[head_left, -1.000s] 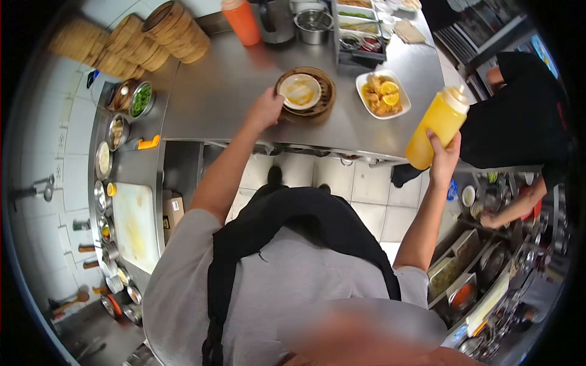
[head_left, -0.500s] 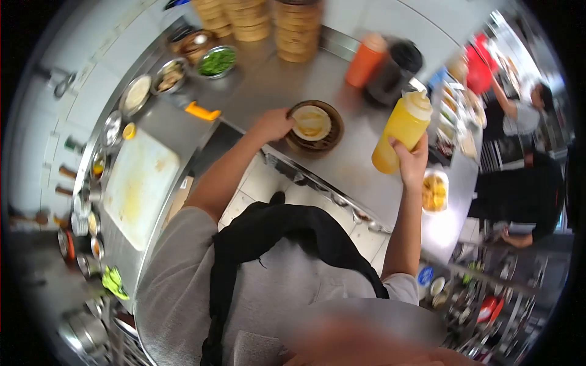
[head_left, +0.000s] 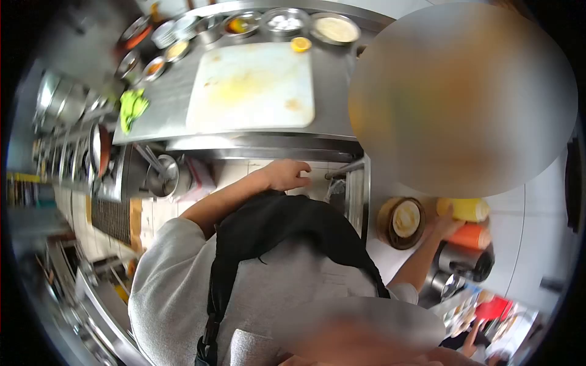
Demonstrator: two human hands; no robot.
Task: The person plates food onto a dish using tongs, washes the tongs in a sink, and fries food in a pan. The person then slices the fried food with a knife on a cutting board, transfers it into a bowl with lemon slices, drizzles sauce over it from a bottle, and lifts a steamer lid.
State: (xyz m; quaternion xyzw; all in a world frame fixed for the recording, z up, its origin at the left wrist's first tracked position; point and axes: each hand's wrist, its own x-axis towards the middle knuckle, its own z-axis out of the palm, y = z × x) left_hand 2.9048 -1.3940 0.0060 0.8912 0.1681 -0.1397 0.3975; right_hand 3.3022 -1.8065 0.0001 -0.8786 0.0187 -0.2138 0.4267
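My left hand (head_left: 289, 175) hangs in front of the counter edge, over the floor, with its fingers apart and nothing in it. My right hand (head_left: 447, 223) is at the right, wrapped round the yellow squeeze bottle (head_left: 465, 210), beside the orange bottle (head_left: 467, 236). A bamboo steamer (head_left: 387, 222) stands on the steel counter just left of my right hand, and a small stained white dish (head_left: 406, 219) lies inside it. Below the orange bottle is a dark pitcher (head_left: 459, 261).
A stained white cutting board (head_left: 253, 85) lies on the counter ahead, with a cut lemon (head_left: 300, 44) at its corner and several metal bowls (head_left: 334, 28) behind. A green cloth (head_left: 132, 108) is at the left. A blurred oval covers the upper right.
The view has swung left toward the cutting board. My left hand has let go of the steamer. My right hand has carried the yellow bottle next to the orange one.
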